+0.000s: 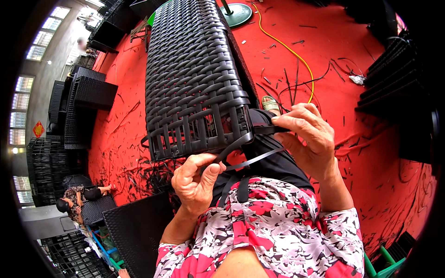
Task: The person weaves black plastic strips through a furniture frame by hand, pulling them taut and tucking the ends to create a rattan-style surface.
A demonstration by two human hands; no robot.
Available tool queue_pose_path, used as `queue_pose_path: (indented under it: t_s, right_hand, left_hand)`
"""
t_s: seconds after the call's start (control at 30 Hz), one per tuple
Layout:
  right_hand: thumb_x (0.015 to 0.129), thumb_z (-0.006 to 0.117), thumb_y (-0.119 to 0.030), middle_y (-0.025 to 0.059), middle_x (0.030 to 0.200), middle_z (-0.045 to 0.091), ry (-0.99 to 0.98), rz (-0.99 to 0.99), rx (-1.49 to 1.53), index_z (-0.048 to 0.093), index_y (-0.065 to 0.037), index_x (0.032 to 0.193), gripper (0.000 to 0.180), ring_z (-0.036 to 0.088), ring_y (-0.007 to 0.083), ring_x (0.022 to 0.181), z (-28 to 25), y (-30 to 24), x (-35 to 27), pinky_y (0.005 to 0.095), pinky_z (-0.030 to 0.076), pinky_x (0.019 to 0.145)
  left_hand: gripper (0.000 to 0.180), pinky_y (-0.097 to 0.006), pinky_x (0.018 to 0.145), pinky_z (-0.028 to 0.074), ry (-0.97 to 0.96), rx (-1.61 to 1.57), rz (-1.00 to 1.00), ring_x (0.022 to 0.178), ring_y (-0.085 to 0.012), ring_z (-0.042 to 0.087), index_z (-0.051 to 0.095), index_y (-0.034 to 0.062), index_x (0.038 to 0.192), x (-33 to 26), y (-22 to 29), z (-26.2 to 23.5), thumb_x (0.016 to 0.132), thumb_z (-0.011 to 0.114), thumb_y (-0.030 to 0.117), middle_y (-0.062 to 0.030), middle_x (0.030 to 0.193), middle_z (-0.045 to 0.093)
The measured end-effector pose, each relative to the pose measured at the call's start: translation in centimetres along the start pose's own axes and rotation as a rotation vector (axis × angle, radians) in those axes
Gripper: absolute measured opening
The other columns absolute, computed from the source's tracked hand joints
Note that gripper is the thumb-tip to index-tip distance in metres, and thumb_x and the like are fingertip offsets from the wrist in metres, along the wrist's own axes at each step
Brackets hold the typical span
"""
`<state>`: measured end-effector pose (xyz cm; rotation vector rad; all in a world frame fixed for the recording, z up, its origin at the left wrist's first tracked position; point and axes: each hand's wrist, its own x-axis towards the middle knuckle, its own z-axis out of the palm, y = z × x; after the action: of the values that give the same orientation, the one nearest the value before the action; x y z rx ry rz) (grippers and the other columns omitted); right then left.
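A long black woven wicker panel (192, 69) lies across my lap, its near end only partly woven with upright ribs showing. My left hand (197, 180) pinches a flat black plastic strip (232, 148) just below the panel's near edge. My right hand (308, 139) grips another black strip (266, 130) at the panel's near right corner, pulling it sideways. More loose strip ends hang down over my dark trousers and flowered shirt.
The red floor (371, 153) is littered with black strip offcuts. A yellow cable (289, 51) runs past a round green base (238, 14). Stacks of black woven furniture (85, 102) stand left and right. Another person (76, 199) sits low at the left.
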<state>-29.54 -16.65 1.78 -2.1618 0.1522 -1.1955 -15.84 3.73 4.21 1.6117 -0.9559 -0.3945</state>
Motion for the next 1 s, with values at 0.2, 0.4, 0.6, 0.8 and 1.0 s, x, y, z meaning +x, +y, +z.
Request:
queue_pose_path:
  t_s: [0.2, 0.4, 0.6, 0.8, 1.0]
  right_hand:
    - [0.070, 0.071, -0.008, 0.0057, 0.081, 0.061, 0.044, -0.195, -0.267, 0.064, -0.003, 0.094, 0.026, 0.058, 0.0226, 0.071, -1.6, 0.7, 1.8, 0.0358, 0.043, 0.074]
    - [0.072, 0.065, -0.004, 0.0063, 0.081, 0.061, 0.077, -0.336, -0.366, 0.065, -0.005, 0.096, 0.023, 0.058, 0.0206, 0.070, -2.6, 1.1, 4.9, 0.0329, 0.041, 0.074]
    - [0.070, 0.069, -0.006, 0.0114, 0.077, 0.064, 0.024, -0.375, -0.189, 0.068, 0.000, 0.093, 0.024, 0.059, 0.0212, 0.061, -2.0, -0.3, 7.3, 0.0279, 0.045, 0.051]
    - [0.070, 0.070, -0.008, 0.0097, 0.077, 0.065, -0.058, -0.405, -0.220, 0.069, -0.001, 0.091, 0.022, 0.061, 0.0199, 0.062, -1.4, -0.8, 8.6, 0.0283, 0.047, 0.052]
    - [0.064, 0.074, -0.009, 0.0071, 0.073, 0.064, -0.027, -0.379, -0.197, 0.069, -0.004, 0.088, 0.025, 0.061, 0.0193, 0.060, -1.2, -1.5, 8.6, 0.0281, 0.048, 0.051]
  left_hand:
    - [0.023, -0.026, 0.066, 0.051, 0.007, 0.091, 0.040, 0.070, -0.0159, 0.063, 0.058, -0.0055, 0.098, 0.1, 0.0, -0.3, 0.089, 0.064, 0.015, -0.0131, 0.079, 0.066]
    - [0.022, -0.026, 0.069, 0.052, -0.004, 0.210, 0.019, 0.073, -0.0147, 0.064, 0.059, -0.0057, 0.095, -0.1, -0.2, -0.9, 0.089, 0.064, 0.015, -0.0123, 0.080, 0.067]
    - [0.023, -0.025, 0.069, 0.052, -0.013, 0.199, 0.053, 0.073, -0.0144, 0.065, 0.060, -0.0064, 0.098, -0.1, -0.8, -1.1, 0.089, 0.064, 0.015, -0.0116, 0.081, 0.067]
    - [0.022, -0.026, 0.073, 0.052, -0.001, 0.111, 0.022, 0.075, -0.0148, 0.065, 0.060, -0.0070, 0.099, -0.3, -0.6, -0.8, 0.089, 0.065, 0.012, -0.0120, 0.085, 0.067]
    - [0.018, -0.030, 0.068, 0.052, 0.090, 0.497, 0.503, 0.076, -0.0255, 0.066, 0.061, -0.0062, 0.096, 0.6, 1.0, -0.8, 0.085, 0.067, 0.006, -0.0157, 0.085, 0.067]
